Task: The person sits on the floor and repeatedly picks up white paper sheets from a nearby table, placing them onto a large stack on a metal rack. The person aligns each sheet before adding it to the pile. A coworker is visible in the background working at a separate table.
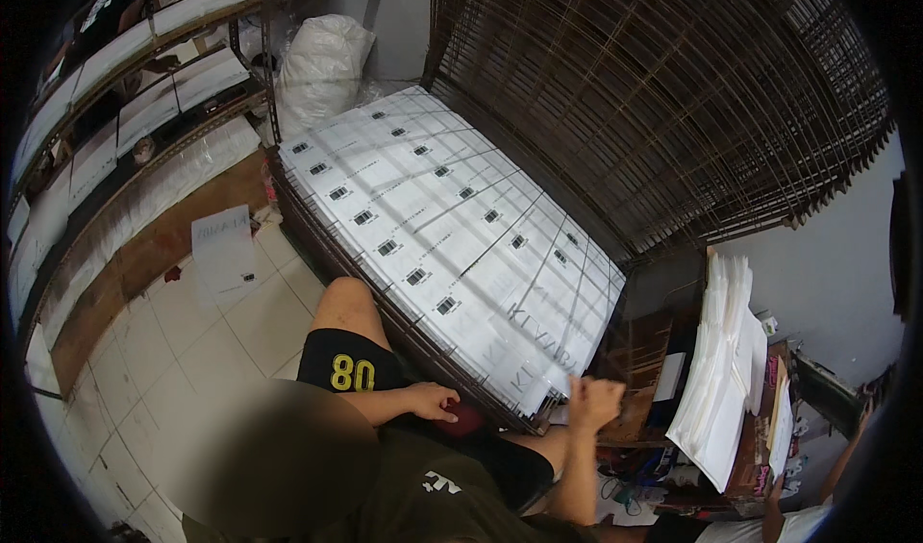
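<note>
Resting on the lap at lower centre, the left hand (430, 401) lies loosely curled, its grip empty. Right hand (593, 401) is fisted at the near edge of the printed sheets (452, 226), grip closed, though on what I cannot tell. These sheets lie spread flat on wire racks (404, 332), seemingly drying.

Printed sheets (452, 226) lie on wire rack (317, 231) (seemingly), paper stack (721, 370) right.

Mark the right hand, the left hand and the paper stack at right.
right hand (594, 404): head view, on the back of the fist.
left hand (431, 401): head view, on its back.
paper stack (723, 370): head view, on its top sheet.
</note>
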The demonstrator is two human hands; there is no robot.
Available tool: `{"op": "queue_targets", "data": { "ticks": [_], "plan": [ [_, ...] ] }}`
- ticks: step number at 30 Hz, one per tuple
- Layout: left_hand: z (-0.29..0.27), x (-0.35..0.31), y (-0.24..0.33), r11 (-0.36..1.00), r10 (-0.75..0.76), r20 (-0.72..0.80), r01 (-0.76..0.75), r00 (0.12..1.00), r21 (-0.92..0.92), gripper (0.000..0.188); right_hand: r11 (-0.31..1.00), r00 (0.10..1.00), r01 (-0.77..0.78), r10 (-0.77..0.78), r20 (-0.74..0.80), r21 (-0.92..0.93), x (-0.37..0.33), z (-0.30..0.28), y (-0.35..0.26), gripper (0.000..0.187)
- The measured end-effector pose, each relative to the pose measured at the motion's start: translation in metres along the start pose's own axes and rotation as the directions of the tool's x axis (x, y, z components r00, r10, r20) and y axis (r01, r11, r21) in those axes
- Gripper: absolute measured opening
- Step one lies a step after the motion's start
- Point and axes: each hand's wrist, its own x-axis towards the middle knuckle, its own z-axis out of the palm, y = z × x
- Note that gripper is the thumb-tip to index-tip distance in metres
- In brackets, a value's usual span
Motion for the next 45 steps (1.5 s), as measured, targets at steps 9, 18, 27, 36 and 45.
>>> {"op": "queue_targets", "data": {
  "ticks": [9,18,27,36,45],
  "plan": [
    [-0.004,-0.009,-0.004,1.0,-0.016,0.015,0.016,1.0,0.009,0.067,0.957,0.923,-0.18,0.084,0.375,0.229,-0.108,0.064,-0.053,0.022],
    [0.002,-0.002,0.003,0.996,-0.072,0.121,0.064,0.99,0.064,0.069,0.983,0.97,-0.097,0.129,-0.205,0.156,-0.018,-0.022,0.018,0.021],
    [0.005,0.007,-0.002,0.995,-0.075,0.15,0.064,0.986,0.078,0.072,0.72,0.733,-0.622,0.397,-0.552,-0.308,-0.038,-0.061,0.142,0.051],
    [0.008,0.003,-0.005,0.998,-0.05,0.142,0.045,0.989,0.037,0.071,0.782,0.747,-0.581,0.404,-0.529,-0.224,-0.053,-0.04,0.149,0.065],
    [0.005,0.001,0.0,0.999,-0.038,0.114,0.036,0.993,0.022,0.069,0.787,0.713,-0.597,0.432,-0.553,-0.154,-0.052,-0.03,0.151,0.059]
  ]
}}
